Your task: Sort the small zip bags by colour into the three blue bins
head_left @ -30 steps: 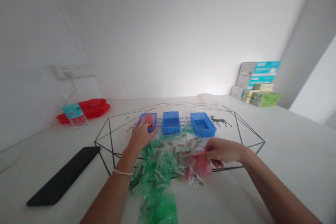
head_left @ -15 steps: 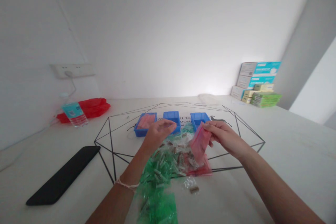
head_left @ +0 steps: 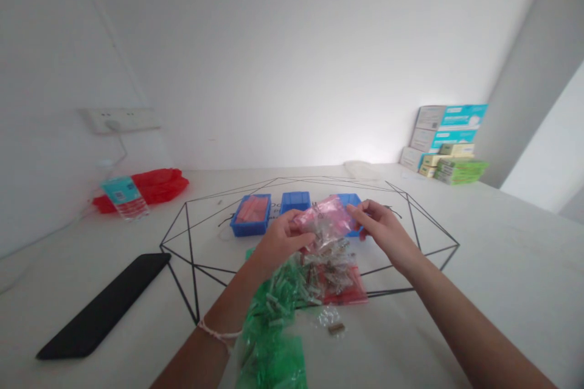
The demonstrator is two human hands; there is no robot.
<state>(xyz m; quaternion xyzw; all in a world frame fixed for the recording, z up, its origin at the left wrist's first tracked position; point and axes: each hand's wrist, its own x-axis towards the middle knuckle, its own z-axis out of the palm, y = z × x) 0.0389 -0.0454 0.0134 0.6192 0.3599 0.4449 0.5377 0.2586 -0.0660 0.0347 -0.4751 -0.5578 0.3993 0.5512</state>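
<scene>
A pink see-through plastic bag (head_left: 327, 214) is stretched level between my hands over the pile. My left hand (head_left: 281, 238) pinches its left edge between thumb and fingers, while at its right edge my right hand (head_left: 382, 228) has thumb and fingertips closed on it. Something clear and shiny shows at the lower front of the bag; I cannot make out whether it is inside. Below lie small clear packets (head_left: 314, 273) with brownish metal pieces, mixed with green plastic bags (head_left: 276, 346). Another pink bag (head_left: 353, 292) lies under some packets.
Behind my hands stand a left blue bin (head_left: 250, 229) holding folded pink bags, a middle blue bin (head_left: 295, 199) and a right blue bin (head_left: 353, 199), partly hidden. A black flat pad (head_left: 104, 307), water bottle (head_left: 125, 197) and red bag (head_left: 162, 186) are left; stacked boxes (head_left: 449, 137) stand back right.
The pink bag has gone from hanging in my right hand to lying level between both hands. My left hand has moved right and closed on its left edge.
</scene>
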